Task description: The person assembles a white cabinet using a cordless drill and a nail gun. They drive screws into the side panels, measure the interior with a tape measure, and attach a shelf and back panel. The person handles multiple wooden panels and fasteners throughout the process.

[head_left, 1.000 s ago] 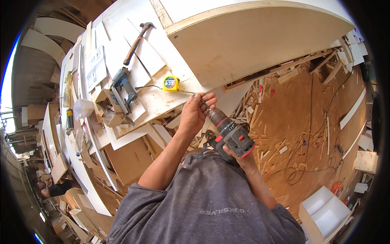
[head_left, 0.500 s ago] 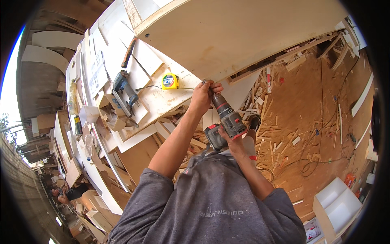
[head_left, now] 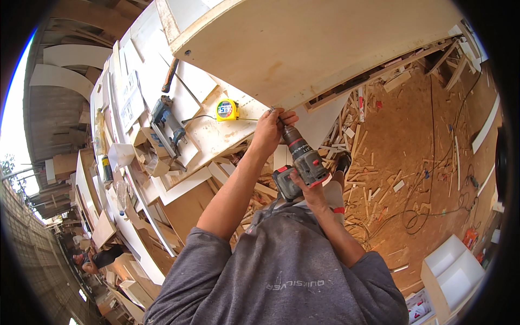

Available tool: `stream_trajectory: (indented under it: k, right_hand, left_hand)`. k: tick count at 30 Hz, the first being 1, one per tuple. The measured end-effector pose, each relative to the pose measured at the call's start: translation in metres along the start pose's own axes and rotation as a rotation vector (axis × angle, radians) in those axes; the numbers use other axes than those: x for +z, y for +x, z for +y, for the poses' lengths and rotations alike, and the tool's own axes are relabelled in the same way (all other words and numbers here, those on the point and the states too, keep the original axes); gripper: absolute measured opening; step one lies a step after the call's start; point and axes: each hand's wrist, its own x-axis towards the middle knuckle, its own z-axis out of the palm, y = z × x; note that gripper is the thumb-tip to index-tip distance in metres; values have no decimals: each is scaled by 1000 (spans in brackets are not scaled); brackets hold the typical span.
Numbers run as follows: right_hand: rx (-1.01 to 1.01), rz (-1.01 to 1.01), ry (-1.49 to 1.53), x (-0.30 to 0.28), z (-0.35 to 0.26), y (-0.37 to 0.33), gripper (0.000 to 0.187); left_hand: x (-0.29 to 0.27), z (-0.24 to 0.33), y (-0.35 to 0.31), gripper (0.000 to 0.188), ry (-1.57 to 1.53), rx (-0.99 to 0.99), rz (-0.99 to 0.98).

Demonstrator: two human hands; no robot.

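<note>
Spanning right hand (head_left: 310, 190) to left hand (head_left: 268, 128): a dark-grey, red-trimmed cordless drill (head_left: 310, 163)

Its long axis points forward and slightly left. The right hand grips its rear; the left, nearer its nose, appears to pinch the thin dark metal bit (head_left: 281, 123) between thumb and finger, other fingers loosely extended. Left of that hand lies a rounded yellow tape measure (head_left: 227, 110).
</note>
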Motion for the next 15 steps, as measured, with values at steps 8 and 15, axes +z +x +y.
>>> stream_trajectory:
  k: [8,15]
  right_hand:
    - [-63,-8,-9,-1,4,5,38]
    - [-100,19,-103,4,-1,6,33]
  left_hand:
    - [7,111,-92,28,781,423,228]
    - [97,310,-91,30,1228,1661,100]
